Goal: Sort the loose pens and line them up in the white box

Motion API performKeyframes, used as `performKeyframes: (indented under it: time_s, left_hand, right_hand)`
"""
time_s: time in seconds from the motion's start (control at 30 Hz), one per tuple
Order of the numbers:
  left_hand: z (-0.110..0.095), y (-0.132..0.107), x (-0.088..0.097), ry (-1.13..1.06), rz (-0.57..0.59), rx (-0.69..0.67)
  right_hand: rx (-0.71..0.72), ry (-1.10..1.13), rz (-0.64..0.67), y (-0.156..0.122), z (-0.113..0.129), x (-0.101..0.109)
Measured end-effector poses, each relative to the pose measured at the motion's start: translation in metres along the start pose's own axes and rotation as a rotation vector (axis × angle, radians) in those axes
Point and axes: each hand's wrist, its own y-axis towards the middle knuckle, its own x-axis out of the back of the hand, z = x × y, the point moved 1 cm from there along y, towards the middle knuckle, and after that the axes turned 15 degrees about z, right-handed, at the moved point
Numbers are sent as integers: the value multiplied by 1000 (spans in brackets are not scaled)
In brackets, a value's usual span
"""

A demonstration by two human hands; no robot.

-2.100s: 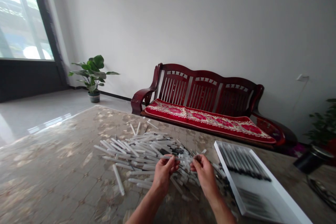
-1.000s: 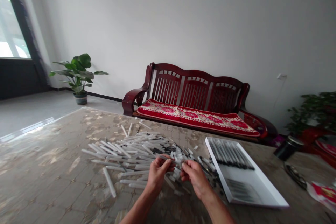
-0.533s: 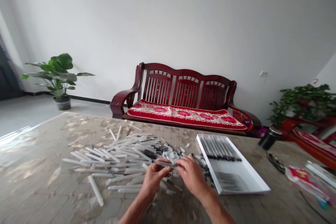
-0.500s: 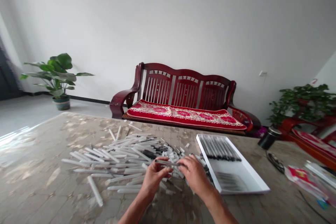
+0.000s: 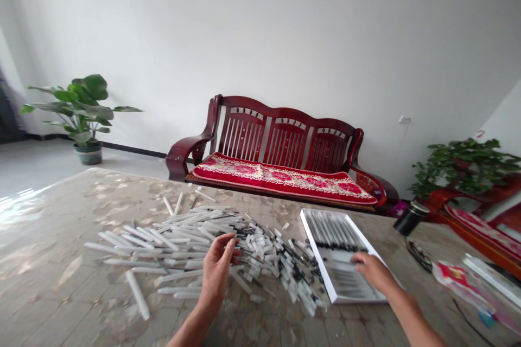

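Note:
My right hand (image 5: pixel 372 271) is over the white tray (image 5: pixel 336 299), its fingers closed on a pen (image 5: pixel 340 260) with a dark tip. In the tray's far part stands a row of clear pens with black ends (image 5: pixel 334 227); several more pens (image 5: pixel 345 282) lie in the near part. Loosely curled, my left hand (image 5: pixel 217 265) hovers at the right side of a pile of whitish pen barrels (image 5: pixel 163 238). Its thumb and forefinger look apart, with nothing visible in them. Small clear caps and black pieces (image 5: pixel 285 260) are heaped between my hands.
The patterned table (image 5: pixel 97 314) carries a black cup (image 5: pixel 411 218), a dark cable (image 5: pixel 419 255) and a red and clear plastic packet (image 5: pixel 456 276) on the right. Behind it stands a dark red wooden bench (image 5: pixel 285 135). A potted plant (image 5: pixel 85 119) is at the far left.
My hands have come apart. The right one has moved right with the pen, from above the pile to the tray. My left hand has let go of the pen and shifted left.

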Motion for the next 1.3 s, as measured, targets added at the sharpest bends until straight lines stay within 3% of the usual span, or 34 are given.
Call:
performKeyframes:
  time_s: [0.17, 0.63, 0.7, 0.77, 0.9, 1.03, 1.17, 1.3]
  left_hand:
    - [-4, -1, 1, 36, -16, -33]
    - [-5, 2, 7, 27, -103, -97]
    - [-5, 2, 7, 5, -134, -109]
    - [-3, 4, 8, -18, -160, -118]
    - [-1, 7, 11, -43, -212, -112]
    - [0, 9, 15, -46, -228, -114]
    - [4, 11, 17, -26, -236, -116]
    - [7, 12, 16, -24, -243, -112]
  right_hand:
    - [70, 6, 44, 5, 9, -9]
    - [127, 26, -17, 12, 40, -24]
    - [162, 58, -88, 18, 68, -26]
    - [247, 86, -110, 25, 113, -33]
    - [426, 104, -5, 44, 219, -64]
    - [414, -108, 66, 73, 303, -98]
    - [395, -203, 50, 97, 350, -121]
    - [349, -313, 61, 107, 368, -132]
